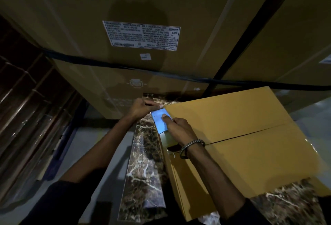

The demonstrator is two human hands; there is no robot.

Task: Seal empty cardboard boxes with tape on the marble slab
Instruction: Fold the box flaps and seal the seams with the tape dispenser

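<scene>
Holding a blue card [162, 121] pinched under its thumb, the right hand [179, 128] sits at the box's [241, 135] left corner; left hand [140, 108] pinches a clear strip, likely tape [154, 104]. Box rests on the marble slab [145, 162]. Behind stands a big carton [125, 18], strapped, its label [142, 35] reading "062F", a tag "36"; dim room, grey floor [93, 153].

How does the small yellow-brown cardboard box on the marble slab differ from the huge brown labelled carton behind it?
The small yellow-brown cardboard box is brightly lit; the huge brown carton sits in shadow. The small box is plain, with an open centre seam; the carton carries a white printed label and a dark strap. The small box is far smaller. Both are corrugated cardboard.
</scene>
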